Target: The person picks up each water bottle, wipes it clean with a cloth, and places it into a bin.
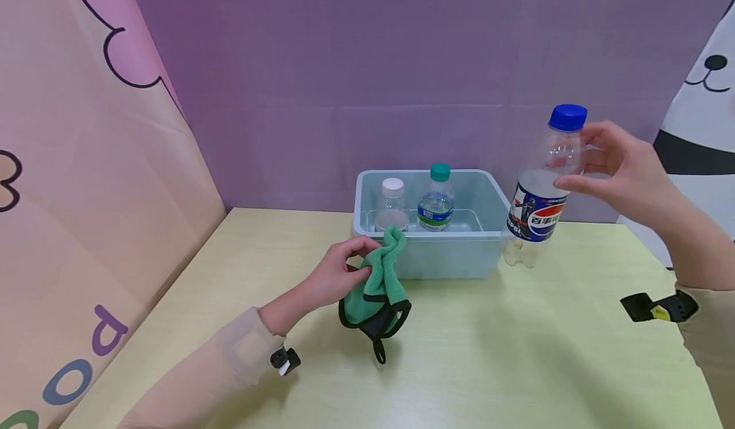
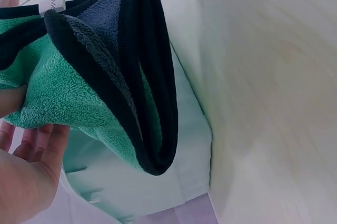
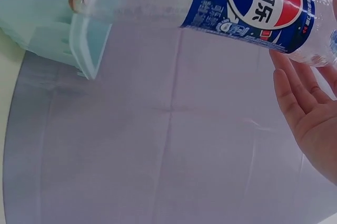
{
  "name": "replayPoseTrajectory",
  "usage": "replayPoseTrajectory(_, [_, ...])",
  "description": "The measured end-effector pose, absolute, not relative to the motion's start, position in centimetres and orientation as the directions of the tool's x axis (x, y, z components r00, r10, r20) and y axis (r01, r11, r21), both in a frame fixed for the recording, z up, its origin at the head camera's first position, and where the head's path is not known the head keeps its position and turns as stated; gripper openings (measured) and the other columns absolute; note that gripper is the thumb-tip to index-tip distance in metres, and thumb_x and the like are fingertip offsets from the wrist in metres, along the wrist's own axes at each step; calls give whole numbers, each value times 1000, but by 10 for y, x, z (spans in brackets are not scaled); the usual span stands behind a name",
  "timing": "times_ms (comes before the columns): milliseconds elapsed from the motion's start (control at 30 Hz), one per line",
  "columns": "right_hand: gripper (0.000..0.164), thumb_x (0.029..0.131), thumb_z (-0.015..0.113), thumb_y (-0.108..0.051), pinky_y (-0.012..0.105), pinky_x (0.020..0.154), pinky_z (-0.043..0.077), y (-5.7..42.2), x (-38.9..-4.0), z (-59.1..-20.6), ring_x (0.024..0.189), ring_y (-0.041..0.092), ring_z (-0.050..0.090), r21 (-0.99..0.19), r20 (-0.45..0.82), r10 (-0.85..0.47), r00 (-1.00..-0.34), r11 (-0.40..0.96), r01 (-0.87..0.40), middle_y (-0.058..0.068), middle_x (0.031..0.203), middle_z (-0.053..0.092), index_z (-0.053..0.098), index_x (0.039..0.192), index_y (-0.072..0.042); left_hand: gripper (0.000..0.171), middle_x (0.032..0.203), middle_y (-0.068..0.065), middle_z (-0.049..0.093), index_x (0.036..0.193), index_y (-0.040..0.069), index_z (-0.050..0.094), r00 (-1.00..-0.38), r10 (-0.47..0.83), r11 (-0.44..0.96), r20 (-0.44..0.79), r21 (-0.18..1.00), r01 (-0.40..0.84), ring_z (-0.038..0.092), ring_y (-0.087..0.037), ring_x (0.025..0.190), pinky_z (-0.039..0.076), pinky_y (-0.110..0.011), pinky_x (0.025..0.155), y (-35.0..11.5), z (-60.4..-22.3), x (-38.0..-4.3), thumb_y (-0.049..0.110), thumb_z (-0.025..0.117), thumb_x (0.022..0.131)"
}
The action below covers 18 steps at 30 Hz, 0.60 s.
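Note:
My left hand (image 1: 340, 270) pinches a green towel (image 1: 379, 282) with black edging and a hanging loop, held up in front of the bin. Folds of the same towel (image 2: 89, 87) fill much of the left wrist view. At the right, my right hand (image 1: 631, 167) grips a clear plastic soda bottle (image 1: 540, 193) with a blue cap, slightly tilted and raised above the table. Its blue, red and white label (image 3: 253, 3) shows in the right wrist view. The bottle's lower part is beside the right end of a pale blue plastic bin (image 1: 442, 256).
Inside the bin stand a small bottle with a white cap (image 1: 393, 189) and a bottle with a green cap (image 1: 439, 189). The bin sits at the back of a light wooden table (image 1: 459, 365), before a purple cloth backdrop (image 1: 367, 84). A printed cloth (image 1: 86, 180) borders the left side.

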State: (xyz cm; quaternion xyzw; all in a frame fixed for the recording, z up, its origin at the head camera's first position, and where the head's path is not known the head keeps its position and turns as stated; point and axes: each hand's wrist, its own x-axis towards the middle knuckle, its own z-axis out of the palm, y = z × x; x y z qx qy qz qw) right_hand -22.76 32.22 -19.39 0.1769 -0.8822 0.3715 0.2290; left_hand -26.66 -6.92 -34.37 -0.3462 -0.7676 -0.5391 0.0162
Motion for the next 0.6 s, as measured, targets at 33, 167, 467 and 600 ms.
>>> replayPoseTrajectory(33, [52, 86, 72, -2, 7, 72, 45, 322, -229, -191, 92, -10, 58, -572, 538, -130, -833, 670, -473, -18, 113, 55, 50, 129, -20, 25, 98, -8, 64, 111, 0, 63, -760, 514, 179, 396, 818, 547, 56, -24, 94, 55, -31, 71, -70, -344, -267, -10, 57, 89])
replayPoseTrajectory(167, [52, 88, 71, -6, 9, 73, 46, 323, -237, -180, 93, -10, 58, -591, 535, -102, -839, 664, -458, -11, 118, 55, 48, 132, -23, 26, 100, -8, 64, 112, 0, 63, -763, 515, 181, 390, 821, 542, 56, -23, 95, 55, -31, 72, -73, -348, -268, -11, 56, 89])
replayPoseTrajectory(467, [57, 87, 73, -16, 17, 83, 47, 312, -255, -168, 101, -3, 60, -642, 530, -56, -846, 625, -444, 1, 129, 51, 45, 136, -23, 24, 96, -7, 63, 109, 1, 64, -767, 497, 187, 406, 813, 551, 56, -24, 93, 55, -31, 70, -87, -354, -265, -11, 58, 89])
replayPoseTrajectory(600, [60, 87, 74, -22, 23, 87, 48, 305, -265, -169, 104, 3, 61, -640, 518, -48, -854, 641, -424, 5, 132, 51, 43, 138, -21, 24, 95, -6, 63, 109, 1, 64, -770, 496, 187, 402, 816, 547, 57, -25, 93, 55, -32, 69, -90, -356, -265, -11, 58, 89])
